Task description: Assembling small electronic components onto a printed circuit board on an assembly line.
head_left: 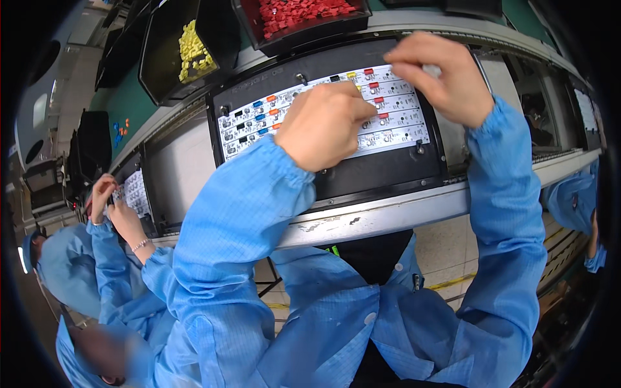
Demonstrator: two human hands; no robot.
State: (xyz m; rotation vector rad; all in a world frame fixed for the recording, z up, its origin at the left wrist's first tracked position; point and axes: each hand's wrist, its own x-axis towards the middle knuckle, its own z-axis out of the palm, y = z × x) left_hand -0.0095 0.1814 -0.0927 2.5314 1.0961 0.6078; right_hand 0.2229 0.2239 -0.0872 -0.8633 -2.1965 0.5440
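At the far left, a co-worker's hands (118, 208) are over another set of white boards (135, 192). Loose blue and orange pieces (120, 132) lie on the green worktop (127, 101) beyond. Next come a black bin (154, 71) with yellow pieces (192, 52) and, further right, a black bin (317, 35) with red pieces (301, 14).

The white board strips (401, 103) lie side by side in a black frame (381, 179), below the bins and under the person's hands. Their left part looks well advanced: black parts (240, 126), blue parts (261, 117) and orange parts (273, 112) sit in rows there.

The left hand (323, 123) covers the middle, its fingers curled and pointing right; their tips are hidden, so whether they meet or hold anything cannot be told, nor what is fitted beneath.

Right of it, the top strip carries a black block (334, 78), a yellow block (351, 75) and a red block; four red blocks (379, 100) show in all, apparently one per strip, so the red row seems done. Yellow ones further down are mostly covered, leaving that row's state uncertain.

The right hand (449, 81) hangs over the strips' upper right end, thumb and forefinger tips close together; whether they pinch a piece cannot be told.
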